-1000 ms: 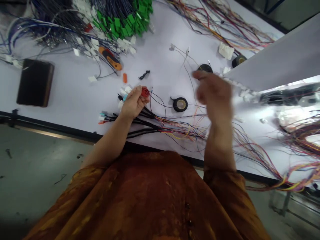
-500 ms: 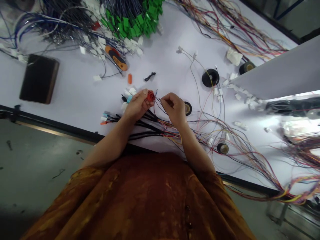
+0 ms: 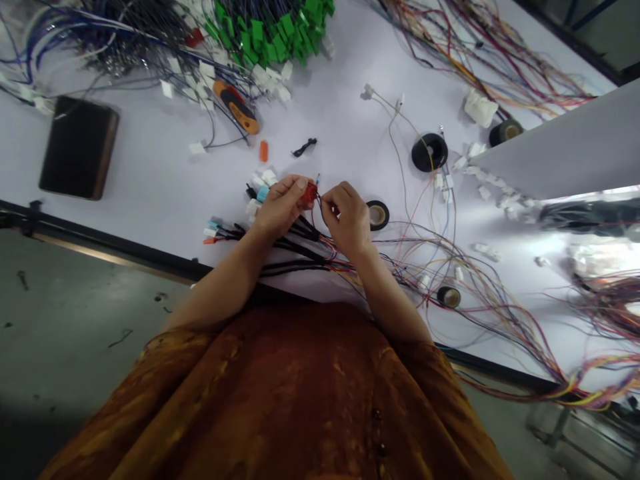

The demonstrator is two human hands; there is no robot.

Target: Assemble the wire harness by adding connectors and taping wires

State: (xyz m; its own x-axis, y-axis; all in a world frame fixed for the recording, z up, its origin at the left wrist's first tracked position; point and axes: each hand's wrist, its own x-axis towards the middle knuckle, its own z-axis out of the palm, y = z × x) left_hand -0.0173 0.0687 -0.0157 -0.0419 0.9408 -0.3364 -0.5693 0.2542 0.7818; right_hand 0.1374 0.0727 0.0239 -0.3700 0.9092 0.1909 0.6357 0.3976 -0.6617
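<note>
A red connector (image 3: 310,193) is gripped between the thumb and fingers of my left hand (image 3: 281,208). Thin dark wires run out of its right side. My right hand (image 3: 347,217) pinches one thin wire (image 3: 321,199) close to the connector's face; whether the wire's tip sits inside a hole is too small to tell. Below both hands lie black-sleeved wire branches (image 3: 300,251), with white, light-blue and orange connectors (image 3: 212,233) at their left ends. A roll of black tape (image 3: 377,215) lies just right of my right hand.
An orange-and-black utility knife (image 3: 236,107), a small orange piece (image 3: 263,151) and a dark box (image 3: 79,147) lie on the white table. Green connectors (image 3: 273,40) on wires are heaped at the back. Another black roll (image 3: 429,153) and loose wires (image 3: 480,293) spread rightward.
My right hand has come closer to the red connector, shortening the visible wire between them. The connector has turned slightly in my left hand. The whole view has shifted a little.
</note>
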